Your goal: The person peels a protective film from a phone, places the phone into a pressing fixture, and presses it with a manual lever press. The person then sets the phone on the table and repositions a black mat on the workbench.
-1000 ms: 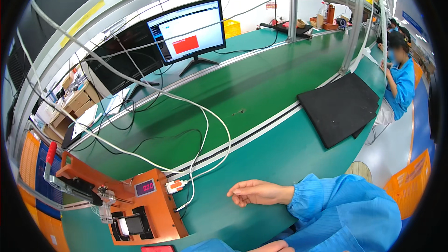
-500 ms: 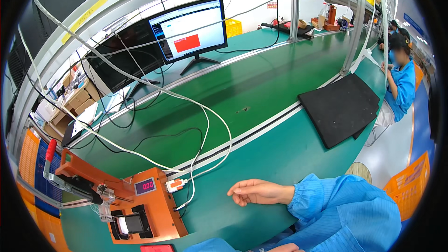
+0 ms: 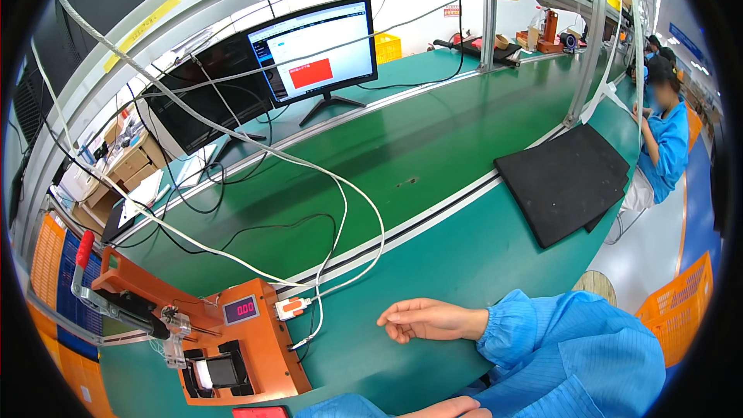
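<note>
The flat black-and-white rectangular piece [image 3: 226, 372] sat between black holders [image 3: 234, 347] in the orange box-shaped fixture [image 3: 272, 356], unmoved. The bare right hand [image 3: 429, 321], its grip loosely curled, apparently empty, was over the smooth green table [image 3: 348, 364]. Only the cropped left hand [image 3: 445, 409] had shifted slightly, grip unclear; handling seemed paused.

Machine [image 3: 275, 356] on table [image 3: 433, 263], left side. Part [image 3: 226, 372] in holder [image 3: 246, 375] on machine. Plug [image 3: 290, 308] at machine's right side. Right hand [image 3: 422, 319] right of plug; left hand [image 3: 453, 409] nearer, at bottom edge. Mats [image 3: 561, 182] stacked farther off, to right. Screen [image 3: 317, 50] behind, across table; second screen [image 3: 209, 97] left of it. Co-worker [image 3: 667, 143] right of mats.
</note>
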A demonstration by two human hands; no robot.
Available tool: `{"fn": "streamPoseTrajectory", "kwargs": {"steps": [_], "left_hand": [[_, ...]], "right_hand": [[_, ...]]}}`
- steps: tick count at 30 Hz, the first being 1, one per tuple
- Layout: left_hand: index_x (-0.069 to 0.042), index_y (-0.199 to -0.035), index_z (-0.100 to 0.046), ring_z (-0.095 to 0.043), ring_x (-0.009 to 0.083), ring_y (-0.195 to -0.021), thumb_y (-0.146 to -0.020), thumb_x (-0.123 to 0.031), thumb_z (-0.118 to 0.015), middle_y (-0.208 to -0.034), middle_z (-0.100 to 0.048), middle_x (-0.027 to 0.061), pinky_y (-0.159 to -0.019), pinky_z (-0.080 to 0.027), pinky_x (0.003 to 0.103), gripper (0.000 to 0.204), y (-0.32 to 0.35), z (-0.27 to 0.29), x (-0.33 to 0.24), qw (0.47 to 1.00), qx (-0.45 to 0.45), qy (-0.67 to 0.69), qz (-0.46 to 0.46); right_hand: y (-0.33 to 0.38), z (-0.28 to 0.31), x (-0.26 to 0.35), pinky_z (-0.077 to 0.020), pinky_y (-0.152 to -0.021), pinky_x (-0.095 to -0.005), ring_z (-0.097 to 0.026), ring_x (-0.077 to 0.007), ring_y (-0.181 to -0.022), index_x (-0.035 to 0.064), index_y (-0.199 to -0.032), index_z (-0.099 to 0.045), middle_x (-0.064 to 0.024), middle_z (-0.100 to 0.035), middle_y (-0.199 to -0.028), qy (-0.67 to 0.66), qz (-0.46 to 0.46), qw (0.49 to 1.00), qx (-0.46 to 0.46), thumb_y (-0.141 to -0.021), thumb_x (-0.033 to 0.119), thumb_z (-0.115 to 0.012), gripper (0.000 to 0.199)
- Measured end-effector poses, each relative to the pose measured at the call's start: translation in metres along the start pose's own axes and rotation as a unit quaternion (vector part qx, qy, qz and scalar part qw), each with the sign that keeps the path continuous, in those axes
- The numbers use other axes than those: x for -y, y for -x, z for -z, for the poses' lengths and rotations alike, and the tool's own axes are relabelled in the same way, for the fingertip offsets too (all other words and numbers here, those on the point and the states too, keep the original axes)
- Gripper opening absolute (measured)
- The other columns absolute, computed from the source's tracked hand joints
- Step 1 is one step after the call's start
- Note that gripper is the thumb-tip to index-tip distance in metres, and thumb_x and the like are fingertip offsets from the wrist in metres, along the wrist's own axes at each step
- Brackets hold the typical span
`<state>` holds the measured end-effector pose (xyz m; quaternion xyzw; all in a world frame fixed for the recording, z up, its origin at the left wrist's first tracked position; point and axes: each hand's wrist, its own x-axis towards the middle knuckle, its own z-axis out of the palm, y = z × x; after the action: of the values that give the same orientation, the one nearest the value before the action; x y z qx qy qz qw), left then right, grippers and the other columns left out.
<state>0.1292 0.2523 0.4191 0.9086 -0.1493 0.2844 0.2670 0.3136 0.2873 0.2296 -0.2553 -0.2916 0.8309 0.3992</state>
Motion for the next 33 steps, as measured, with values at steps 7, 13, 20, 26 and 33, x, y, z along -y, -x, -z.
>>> {"fn": "streamPoseTrajectory", "kwargs": {"steps": [7,13,20,26,33], "left_hand": [[-0.002,-0.091,-0.057,-0.053,0.0252,-0.092,-0.074,-0.018,-0.057,-0.096,-0.054,0.0092,-0.086,-0.044,0.035,0.023,0.009,0.012,0.014,0.999,0.027,-0.014,0.023],[-0.002,-0.092,-0.058,-0.054,0.0259,-0.093,-0.074,-0.018,-0.058,-0.096,-0.055,0.0097,-0.086,-0.045,0.036,0.024,0.011,0.012,0.014,0.999,0.017,-0.006,0.03],[-0.001,-0.095,-0.058,-0.055,0.0268,-0.093,-0.074,-0.018,-0.059,-0.097,-0.056,0.0103,-0.085,-0.045,0.037,0.026,0.012,0.015,0.017,0.999,0.007,0.009,0.035],[-0.001,-0.096,-0.059,-0.055,0.0275,-0.093,-0.075,-0.018,-0.06,-0.098,-0.057,0.0108,-0.085,-0.046,0.038,0.028,0.019,0.021,0.023,0.999,-0.007,0.026,0.047],[0.003,-0.101,-0.06,-0.058,0.0317,-0.092,-0.074,-0.019,-0.065,-0.098,-0.059,0.0139,-0.082,-0.048,0.039,0.035,0.004,0.046,0.001,0.975,0.092,0.12,0.163]], "right_hand": [[-0.003,0.002,0.001,-0.0427,-0.075,-0.0263,-0.053,-0.0128,-0.084,0.0027,-0.117,-0.056,-0.0034,-0.058,-0.091,-0.002,-0.001,1.0,-0.004,-0.101,0.018,-0.041,0.028],[0.0,0.0,0.001,-0.0427,-0.075,-0.0262,-0.053,-0.013,-0.084,0.0026,-0.118,-0.056,-0.0036,-0.058,-0.091,0.003,0.003,1.0,-0.001,-0.101,0.019,-0.04,0.029],[0.0,0.002,0.0,-0.0427,-0.075,-0.0261,-0.053,-0.013,-0.083,0.0026,-0.118,-0.056,-0.0036,-0.058,-0.092,0.003,0.007,1.0,0.0,-0.101,0.02,-0.04,0.029],[-0.007,0.007,-0.003,-0.0426,-0.075,-0.026,-0.053,-0.0131,-0.084,0.0029,-0.119,-0.056,-0.0036,-0.058,-0.092,-0.001,0.001,1.0,0.008,-0.101,0.02,-0.04,0.029],[-0.001,0.006,-0.002,-0.0421,-0.077,-0.026,-0.053,-0.013,-0.086,0.0026,-0.121,-0.054,-0.0038,-0.057,-0.095,0.01,0.012,1.0,0.015,-0.1,0.021,-0.041,0.031]]}}
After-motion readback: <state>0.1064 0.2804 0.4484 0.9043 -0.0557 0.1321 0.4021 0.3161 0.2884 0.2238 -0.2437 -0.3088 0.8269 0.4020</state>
